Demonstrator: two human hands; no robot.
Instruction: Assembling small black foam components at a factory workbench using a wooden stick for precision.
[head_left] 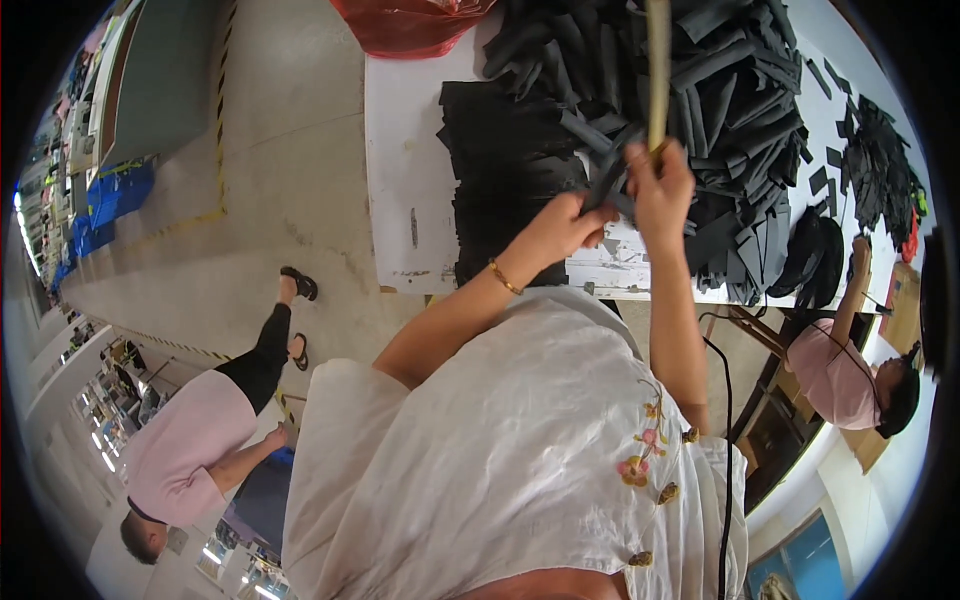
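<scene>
My left hand (570,228) is closed with its fingertips on a dark grey strip (603,190) over the table. Just to its right, my right hand (662,190) is closed at the lower end of a long, pale yellow stick-like piece (657,70). That piece runs up past the top edge; whether it is stiff or soft I cannot tell. Under and left of my left hand lies a flat, overlapping layer of black strips (510,160). A big loose heap of dark grey strips (735,100) covers the table beyond and right of my hands.
The white table (405,200) has a red plastic bag (412,25) at its far left and more black pieces (880,165) at its right. One person in pink (190,430) is on the floor to the left; another (835,375) works at right. A black cable (728,430) hangs beside me.
</scene>
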